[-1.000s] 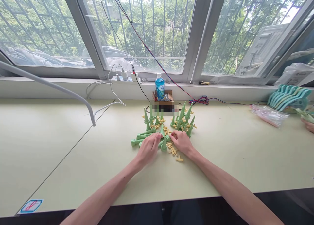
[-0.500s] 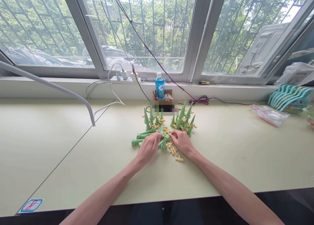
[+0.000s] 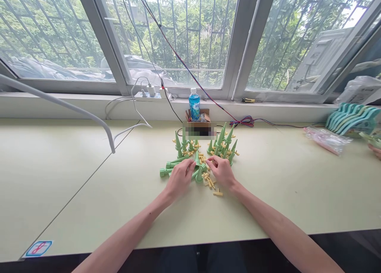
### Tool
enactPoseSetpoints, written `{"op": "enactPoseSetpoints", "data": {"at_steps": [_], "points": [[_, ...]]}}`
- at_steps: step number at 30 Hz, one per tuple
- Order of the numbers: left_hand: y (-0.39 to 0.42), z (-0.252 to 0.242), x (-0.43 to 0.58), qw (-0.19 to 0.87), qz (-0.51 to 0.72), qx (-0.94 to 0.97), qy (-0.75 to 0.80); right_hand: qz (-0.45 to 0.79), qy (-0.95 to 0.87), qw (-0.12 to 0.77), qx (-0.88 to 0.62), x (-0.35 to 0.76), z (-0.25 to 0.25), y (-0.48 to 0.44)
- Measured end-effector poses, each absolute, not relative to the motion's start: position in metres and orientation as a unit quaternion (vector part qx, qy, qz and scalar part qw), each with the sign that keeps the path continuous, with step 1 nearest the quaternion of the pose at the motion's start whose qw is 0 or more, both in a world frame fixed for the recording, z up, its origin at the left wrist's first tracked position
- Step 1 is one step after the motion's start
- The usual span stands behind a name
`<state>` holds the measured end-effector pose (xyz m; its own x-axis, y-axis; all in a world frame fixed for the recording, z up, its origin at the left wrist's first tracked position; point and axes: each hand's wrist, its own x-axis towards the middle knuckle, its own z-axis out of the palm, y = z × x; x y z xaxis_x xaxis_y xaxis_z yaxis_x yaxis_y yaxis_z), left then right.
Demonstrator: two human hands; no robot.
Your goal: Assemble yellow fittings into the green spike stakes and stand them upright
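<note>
A heap of green plastic cone spikes [image 3: 220, 142] and small yellow plastic pieces [image 3: 210, 182] lies on the pale green table [image 3: 282, 185]. My left hand [image 3: 179, 178] is curled over a green spike lying on its side by the heap's near left. My right hand [image 3: 222, 171] has its fingertips pinched on a small yellow piece at the heap's near edge. Several green spikes [image 3: 172, 164] lie flat to the left of my left hand. A single yellow piece [image 3: 218, 193] lies apart, close to my right wrist.
A small cardboard box [image 3: 199, 126] and a blue-labelled bottle [image 3: 194, 104] stand behind the heap. A white tube [image 3: 59, 104] and cables [image 3: 247, 122] cross the table and sill. Teal plastic parts [image 3: 349, 118], a clear bag [image 3: 326, 140] and another person's hand [image 3: 374, 149] are at far right.
My right hand has moved slightly up and away into the heap and now pinches a yellow piece. My left hand shifted a little up with the green spike.
</note>
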<state>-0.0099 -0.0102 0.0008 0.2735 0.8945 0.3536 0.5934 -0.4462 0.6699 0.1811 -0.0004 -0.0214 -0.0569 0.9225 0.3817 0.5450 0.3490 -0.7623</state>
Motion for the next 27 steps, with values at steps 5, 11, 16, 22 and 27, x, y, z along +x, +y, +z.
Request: {"op": "enactPoseSetpoints", "data": {"at_steps": [5, 11, 16, 22, 27], "points": [[-0.0082, -0.0017, -0.0115, 0.216, 0.359, 0.769, 0.483, 0.243, -0.712, 0.454, -0.477, 0.1787, -0.0204, -0.0029], [-0.0080, -0.0012, -0.0122, 0.200, 0.340, 0.791, 0.468, 0.270, -0.726, 0.446, -0.448, 0.1760, -0.0205, -0.0043], [-0.0070, -0.0044, -0.0130, 0.193, 0.341, 0.802, 0.450, 0.280, -0.734, 0.446, -0.428, 0.1752, -0.0213, -0.0042], [-0.0035, -0.0086, -0.0136, 0.191, 0.362, 0.819, 0.402, 0.292, -0.736, 0.452, -0.411, 0.1752, -0.0212, -0.0038], [-0.0032, -0.0087, -0.0136, 0.194, 0.363, 0.820, 0.397, 0.308, -0.732, 0.450, -0.408, 0.1750, -0.0202, -0.0031]]}}
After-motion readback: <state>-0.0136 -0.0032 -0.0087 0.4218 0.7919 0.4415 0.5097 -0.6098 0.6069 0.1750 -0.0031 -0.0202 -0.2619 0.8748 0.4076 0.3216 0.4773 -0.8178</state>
